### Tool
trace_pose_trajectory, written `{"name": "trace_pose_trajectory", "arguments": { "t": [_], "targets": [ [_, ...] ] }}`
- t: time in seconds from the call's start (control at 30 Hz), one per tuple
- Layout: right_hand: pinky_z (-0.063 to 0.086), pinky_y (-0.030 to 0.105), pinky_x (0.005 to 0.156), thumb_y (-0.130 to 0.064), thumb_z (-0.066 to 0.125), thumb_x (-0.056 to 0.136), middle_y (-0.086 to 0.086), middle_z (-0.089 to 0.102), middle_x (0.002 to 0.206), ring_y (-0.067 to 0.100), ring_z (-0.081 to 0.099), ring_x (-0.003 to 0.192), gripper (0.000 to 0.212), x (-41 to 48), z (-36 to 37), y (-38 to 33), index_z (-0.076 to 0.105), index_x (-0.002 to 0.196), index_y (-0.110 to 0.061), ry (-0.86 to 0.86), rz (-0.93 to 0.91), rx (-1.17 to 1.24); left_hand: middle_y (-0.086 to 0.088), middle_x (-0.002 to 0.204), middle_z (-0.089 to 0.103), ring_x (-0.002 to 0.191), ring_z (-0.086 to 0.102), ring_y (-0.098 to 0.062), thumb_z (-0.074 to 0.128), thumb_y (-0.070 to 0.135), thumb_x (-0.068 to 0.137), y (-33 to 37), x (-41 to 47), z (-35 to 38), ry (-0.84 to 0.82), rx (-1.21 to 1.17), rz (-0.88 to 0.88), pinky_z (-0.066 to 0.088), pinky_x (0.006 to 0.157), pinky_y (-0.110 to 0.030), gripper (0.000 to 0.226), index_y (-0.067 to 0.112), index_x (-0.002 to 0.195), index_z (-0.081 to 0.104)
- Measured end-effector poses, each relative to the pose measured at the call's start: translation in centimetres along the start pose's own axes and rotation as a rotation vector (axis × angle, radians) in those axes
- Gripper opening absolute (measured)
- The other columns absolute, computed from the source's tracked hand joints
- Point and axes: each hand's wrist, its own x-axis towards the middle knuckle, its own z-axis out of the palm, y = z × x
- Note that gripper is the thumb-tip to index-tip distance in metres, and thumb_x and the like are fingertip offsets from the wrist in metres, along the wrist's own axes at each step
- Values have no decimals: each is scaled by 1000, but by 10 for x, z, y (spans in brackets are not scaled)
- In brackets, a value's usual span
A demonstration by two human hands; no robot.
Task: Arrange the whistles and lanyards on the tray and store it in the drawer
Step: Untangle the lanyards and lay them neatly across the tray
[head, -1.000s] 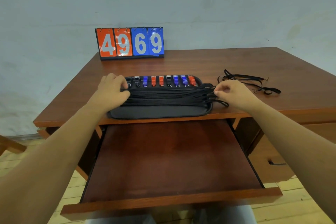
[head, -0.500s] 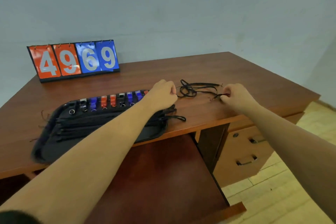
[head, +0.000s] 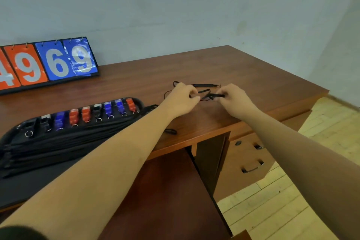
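Observation:
A loose black lanyard lies bunched on the desk top to the right of the tray. My left hand pinches its left part and my right hand pinches its right end, the two hands close together. The black tray sits at the desk's front left. A row of red, blue and black whistles lines its far side, with black lanyards laid flat across its middle. The pulled-out drawer is below the desk edge, partly hidden by my left forearm.
A flip scoreboard reading 4969 stands at the back left of the wooden desk. A drawer unit with black handles is under the desk's right side. Wooden floor lies to the right.
The view has swung left to right, from the tray to the loose lanyard. Both hands left the tray, reached the lanyard, and have now drawn closer together while gathering it.

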Motion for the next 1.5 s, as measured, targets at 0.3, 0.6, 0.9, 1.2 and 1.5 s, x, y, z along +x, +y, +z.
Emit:
{"name": "trace_pose_trajectory", "arguments": {
  "t": [0.3, 0.6, 0.9, 1.2, 1.5],
  "targets": [
    [36, 25, 58, -27, 63, 97, -6, 61, 76, 8, 52, 66, 11, -14, -28, -40, 67, 88, -21, -10, -89, 176, 5, 89, 70, 75, 64, -5, 42, 37, 104, 15, -11, -21, -3, -89, -9, 50, 72, -26, 32, 20, 103, 68],
    [36, 30, 105, -37, 73, 87, -13, 53, 141, 5, 46, 127, 59, -27, -37, -69, 52, 141, -27, -105, -118, 461, 14, 102, 64, 93, 57, -6, 46, 36, 102, 38, -33, -80, 51, 37, 117, 41, 82, -26, 26, 26, 109, 69],
    [55, 39, 81, -31, 54, 103, -2, 58, 59, 20, 68, 65, 26, -37, -35, -94, 67, 96, -10, -188, -131, 681, 11, 76, 66, 68, 58, -7, 45, 29, 103, 20, -63, -139, 302, -110, 38, 46, 70, -26, 24, 20, 93, 65],
    [24, 30, 51, -35, 58, 101, -2, 35, 61, 14, 26, 51, 33, -51, -32, -109, 64, 102, -2, -292, -121, 739, 4, 81, 67, 64, 56, -8, 49, 26, 102, -55, -131, -178, 388, -236, -206, 44, 66, -20, 21, 18, 92, 65],
    [29, 24, 49, -38, 56, 102, -5, 38, 57, 10, 30, 47, 28, -65, -5, -148, 72, 85, -23, -510, -186, 479, 0, 83, 69, 71, 58, -13, 53, 30, 100, -120, -231, -191, 381, -273, -377, 49, 71, -27, 19, 22, 94, 69]
  ]
}}
